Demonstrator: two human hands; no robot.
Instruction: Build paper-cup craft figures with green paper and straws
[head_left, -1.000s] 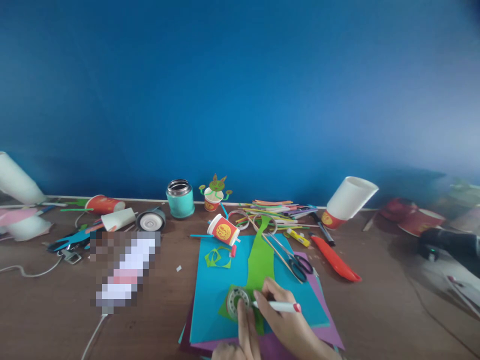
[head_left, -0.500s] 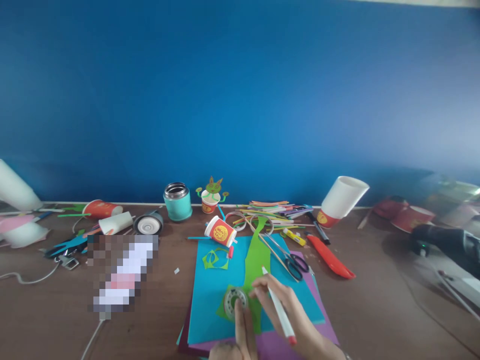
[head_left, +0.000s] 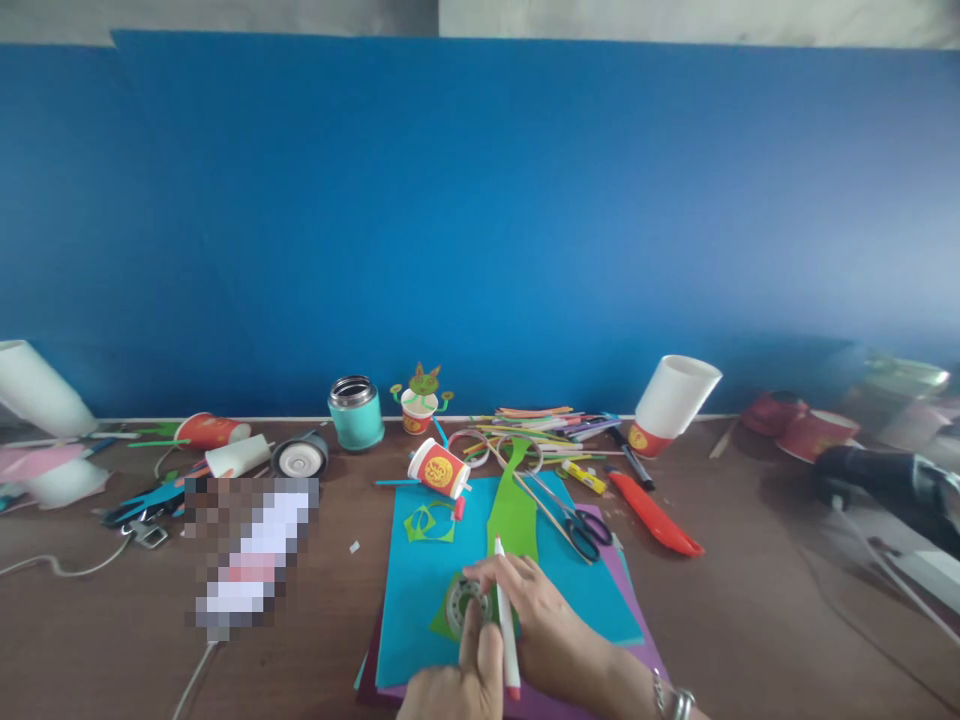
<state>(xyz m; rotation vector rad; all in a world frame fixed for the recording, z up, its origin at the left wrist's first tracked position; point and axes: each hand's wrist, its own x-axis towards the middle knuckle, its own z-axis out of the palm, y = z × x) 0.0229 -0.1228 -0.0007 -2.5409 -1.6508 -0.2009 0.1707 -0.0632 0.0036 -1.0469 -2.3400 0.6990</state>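
Note:
My left hand [head_left: 459,688] presses a round grey ring with small holes [head_left: 454,606] down under its stretched index finger; its other fingers are curled. Beneath the ring lies a piece of green paper [head_left: 441,624]. In my right hand [head_left: 546,612] is a white marker with a red end [head_left: 508,645], lying slantwise between the fingers, while the outstretched fingertips reach the ring's far edge. A long green paper strip [head_left: 514,515] runs away from the hands over blue sheets [head_left: 412,610]. Black-handled scissors [head_left: 589,535] rest on the sheets to the right.
A patterned paper cup [head_left: 439,468] lies at the sheets' far edge. Behind stand a turquoise flask [head_left: 356,415] and a cup with a green paper figure [head_left: 418,410]. To the right are a glue stick [head_left: 583,477], a red case [head_left: 656,512] and stacked white cups [head_left: 675,395].
My right hand has swung the marker from lying sideways at the ring to pointing away, and its fingers have moved onto the ring. My left hand stays on the ring. The view has tilted up.

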